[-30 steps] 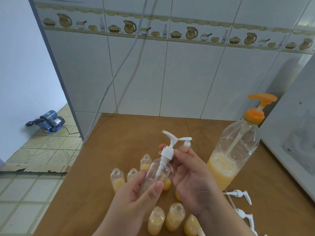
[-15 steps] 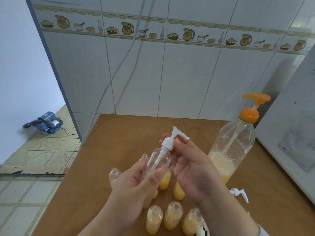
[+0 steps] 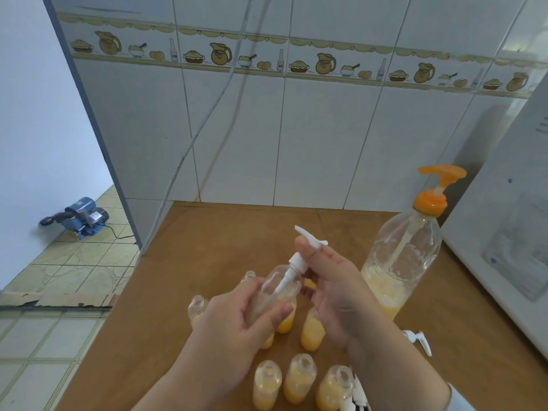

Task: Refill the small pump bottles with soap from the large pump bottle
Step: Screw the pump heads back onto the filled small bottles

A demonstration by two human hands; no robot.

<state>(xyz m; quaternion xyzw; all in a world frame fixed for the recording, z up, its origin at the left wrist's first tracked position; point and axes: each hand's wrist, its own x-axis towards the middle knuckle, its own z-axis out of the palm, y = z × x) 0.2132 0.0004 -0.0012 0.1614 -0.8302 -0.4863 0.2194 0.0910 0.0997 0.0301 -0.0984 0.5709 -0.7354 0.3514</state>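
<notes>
My left hand [image 3: 237, 330] grips a small clear bottle [image 3: 277, 287], held tilted above the table. My right hand [image 3: 332, 280] holds that bottle's white pump head [image 3: 296, 259], whose tube runs down into the bottle. The large clear bottle [image 3: 403, 262] with an orange pump [image 3: 436, 191] stands upright at the right, with yellow soap in its lower part. Several small open bottles holding yellow soap stand on the table, among them one [image 3: 267, 384] near the front and one [image 3: 198, 307] to the left.
The brown table [image 3: 207, 232] meets a white tiled wall [image 3: 296, 129]. A white appliance [image 3: 504, 247] stands at the right edge. Loose white pump heads [image 3: 418, 339] lie at the lower right. A blue water pump [image 3: 80, 218] sits on the floor to the left.
Both hands and the small bottle have shifted slightly lower and the pump head has turned in my right fingers. The view moved a little closer.
</notes>
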